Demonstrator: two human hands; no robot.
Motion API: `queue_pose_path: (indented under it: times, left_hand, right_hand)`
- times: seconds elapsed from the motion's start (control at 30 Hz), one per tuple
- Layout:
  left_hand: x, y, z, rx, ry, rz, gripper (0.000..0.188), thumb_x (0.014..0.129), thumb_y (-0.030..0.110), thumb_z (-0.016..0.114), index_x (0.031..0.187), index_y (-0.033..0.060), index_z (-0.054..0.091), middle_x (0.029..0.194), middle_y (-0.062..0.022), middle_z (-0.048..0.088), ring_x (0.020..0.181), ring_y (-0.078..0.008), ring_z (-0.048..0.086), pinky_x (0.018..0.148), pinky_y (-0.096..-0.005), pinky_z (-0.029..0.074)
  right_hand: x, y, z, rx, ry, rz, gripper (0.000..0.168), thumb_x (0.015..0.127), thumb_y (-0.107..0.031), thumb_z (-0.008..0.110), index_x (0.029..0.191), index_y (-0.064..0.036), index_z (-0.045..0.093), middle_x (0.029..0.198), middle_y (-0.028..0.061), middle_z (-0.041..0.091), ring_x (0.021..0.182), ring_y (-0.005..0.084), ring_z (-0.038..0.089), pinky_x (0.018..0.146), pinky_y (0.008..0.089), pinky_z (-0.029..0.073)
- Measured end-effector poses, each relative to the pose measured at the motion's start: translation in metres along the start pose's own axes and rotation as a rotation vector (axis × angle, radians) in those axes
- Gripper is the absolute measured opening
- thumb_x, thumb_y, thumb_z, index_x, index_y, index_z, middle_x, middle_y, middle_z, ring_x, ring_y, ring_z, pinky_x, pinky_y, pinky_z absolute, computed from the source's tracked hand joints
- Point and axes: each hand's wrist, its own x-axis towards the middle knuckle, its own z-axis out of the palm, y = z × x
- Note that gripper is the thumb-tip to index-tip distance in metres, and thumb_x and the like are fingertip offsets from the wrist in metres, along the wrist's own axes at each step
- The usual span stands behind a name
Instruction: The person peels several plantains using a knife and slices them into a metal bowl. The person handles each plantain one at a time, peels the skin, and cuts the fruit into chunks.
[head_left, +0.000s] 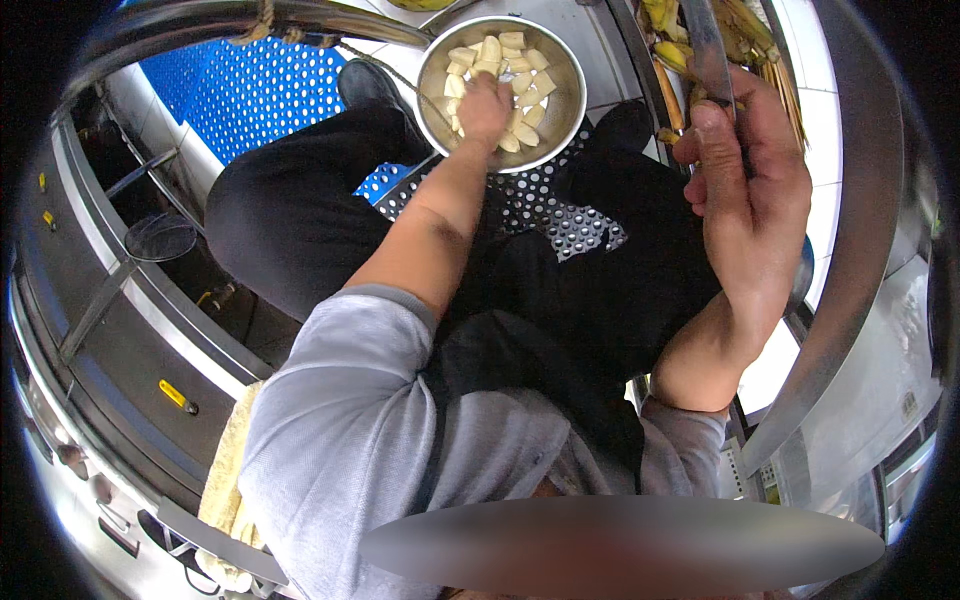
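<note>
Between my feet stands a round metal bowl (576, 97) with several peeled, cut pieces of banana or plantain (543, 81) in it. My left hand (486, 109) reaches down into the bowl among the pieces. Its fingertips point away from me and are partly hidden, so a grip on a piece is not clear. Raised on the right side, my right hand (742, 150) holds a knife (707, 49), thumb pressed along the metal. The blade points away from me, and the handle is mostly hidden by the hand.
Yellow and brown peels (675, 52) lie beyond the knife at the right. A blue perforated mat (262, 94) covers floor at the left, below a curved metal bar (330, 22) with rope. Metal equipment (150, 375) with yellow handles stands close on my left, a metal panel (847, 300) on my right.
</note>
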Motion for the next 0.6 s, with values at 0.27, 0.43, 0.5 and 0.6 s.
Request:
queue_pose_path:
  times: [0.27,0.43,0.5,0.6]
  left_hand:
    - [0.051,0.001,0.013,0.42,-0.235,0.005,0.066,0.083,0.028,0.066,0.136,0.0062,0.034,0.121,-0.0224,0.063,0.126,-0.0405,0.048,0.098,-0.0585,0.038]
    - [0.047,-0.002,0.027,0.268,-0.158,-0.092,0.08,0.071,0.031,0.076,0.136,0.0047,0.037,0.115,-0.0203,0.067,0.115,-0.0384,0.06,0.098,-0.0561,0.043]
    - [0.052,-0.012,0.018,0.168,-0.186,-0.083,0.078,0.071,0.031,0.075,0.135,0.0037,0.041,0.114,-0.0215,0.066,0.117,-0.0381,0.058,0.098,-0.0565,0.041]
    - [0.059,-0.022,0.001,0.087,-0.28,-0.041,0.074,0.061,0.037,0.081,0.127,0.0146,0.058,0.114,-0.015,0.069,0.114,-0.0323,0.063,0.099,-0.0508,0.044]
  right_hand:
    - [0.004,-0.006,0.001,-0.086,0.002,-0.033,0.028,0.1,-0.016,0.058,0.125,-0.004,0.061,0.081,0.0007,0.064,0.065,0.0043,0.057,0.052,0.0193,0.043]
    - [0.003,-0.013,0.007,-0.05,0.011,0.016,0.029,0.099,-0.017,0.059,0.125,-0.003,0.061,0.077,0.0017,0.063,0.066,0.0062,0.06,0.053,0.021,0.045]
    - [0.003,-0.014,0.006,-0.086,0.015,0.01,0.029,0.099,-0.017,0.059,0.125,-0.003,0.061,0.075,0.0017,0.062,0.065,0.0065,0.06,0.054,0.0209,0.046]
    - [0.003,-0.015,0.003,-0.123,0.008,0.024,0.03,0.098,-0.02,0.059,0.123,-0.004,0.062,0.077,0.0077,0.066,0.067,0.012,0.066,0.058,0.0268,0.05]
